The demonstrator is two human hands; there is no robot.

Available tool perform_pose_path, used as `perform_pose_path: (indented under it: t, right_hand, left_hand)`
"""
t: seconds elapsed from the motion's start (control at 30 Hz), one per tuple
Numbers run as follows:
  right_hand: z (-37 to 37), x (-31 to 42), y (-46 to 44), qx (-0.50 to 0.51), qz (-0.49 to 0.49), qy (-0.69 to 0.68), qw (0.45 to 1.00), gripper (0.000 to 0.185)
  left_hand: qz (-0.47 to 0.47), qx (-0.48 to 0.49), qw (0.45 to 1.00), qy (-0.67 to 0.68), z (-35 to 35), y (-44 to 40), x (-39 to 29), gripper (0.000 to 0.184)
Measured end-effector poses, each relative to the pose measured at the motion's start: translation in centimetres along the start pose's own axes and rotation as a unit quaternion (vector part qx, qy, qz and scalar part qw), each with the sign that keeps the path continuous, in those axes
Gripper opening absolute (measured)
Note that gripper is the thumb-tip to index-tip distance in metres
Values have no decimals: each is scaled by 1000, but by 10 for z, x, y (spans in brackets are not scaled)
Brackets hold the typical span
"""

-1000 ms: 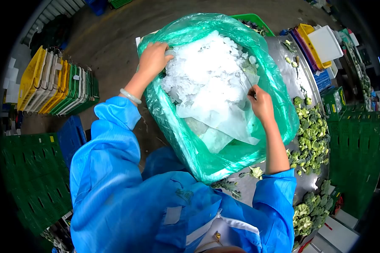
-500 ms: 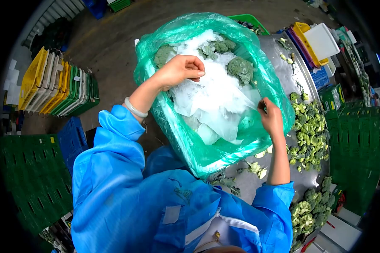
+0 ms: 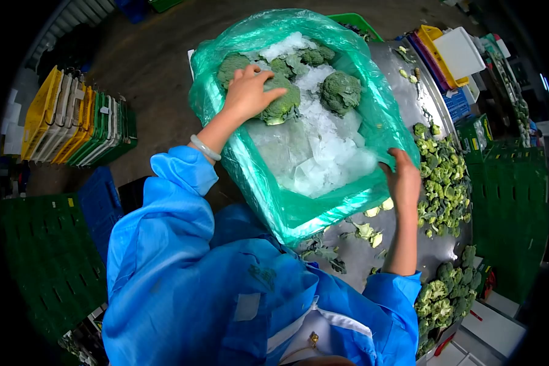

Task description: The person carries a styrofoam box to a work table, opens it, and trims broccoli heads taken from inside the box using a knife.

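Observation:
A green plastic bag (image 3: pixel 259 204) lines a box whose inside holds crushed ice (image 3: pixel 323 155) and several broccoli heads. My left hand (image 3: pixel 247 94), fingers spread, rests at the edge of one broccoli head (image 3: pixel 282 105) in the upper left of the bag. Another head (image 3: pixel 340 93) lies in the ice to the right. On the bag's right side is my right hand (image 3: pixel 404 177), its thumb and fingers closed around the green plastic rim. Clear film covers part of the ice.
A metal table (image 3: pixel 354 259) under the box carries broccoli trimmings (image 3: pixel 442 189) and broccoli heads (image 3: pixel 448 299) on the right. Yellow and green crates (image 3: pixel 73 122) stand at left, near a blue crate (image 3: pixel 99 204). Dark green crates (image 3: pixel 509 213) are stacked at far right.
The ice has slid and settled lower in the bag, uncovering broccoli heads. My left hand left the bag's rim and now touches broccoli. My right hand moved slightly down and right, onto the rim.

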State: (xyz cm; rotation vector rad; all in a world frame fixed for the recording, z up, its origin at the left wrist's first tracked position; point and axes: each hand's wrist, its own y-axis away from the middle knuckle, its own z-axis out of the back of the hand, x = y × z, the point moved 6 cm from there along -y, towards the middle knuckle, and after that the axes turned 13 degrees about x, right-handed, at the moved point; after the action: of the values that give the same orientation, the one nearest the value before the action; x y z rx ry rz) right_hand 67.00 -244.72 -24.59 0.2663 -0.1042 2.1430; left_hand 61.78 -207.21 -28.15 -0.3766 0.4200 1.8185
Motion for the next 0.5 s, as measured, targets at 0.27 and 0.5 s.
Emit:
perform_pose_path:
  t: [0.27,0.5]
  right_hand:
    - [-40,56,46,22,83,-129,988,28]
    - [-37,59,118,-7,-4,-319,948,30]
  left_hand:
    - [-102,166,952,-234,-26,-10,-22,90]
    - [-46,249,942,221,-6,-10,-22,87]
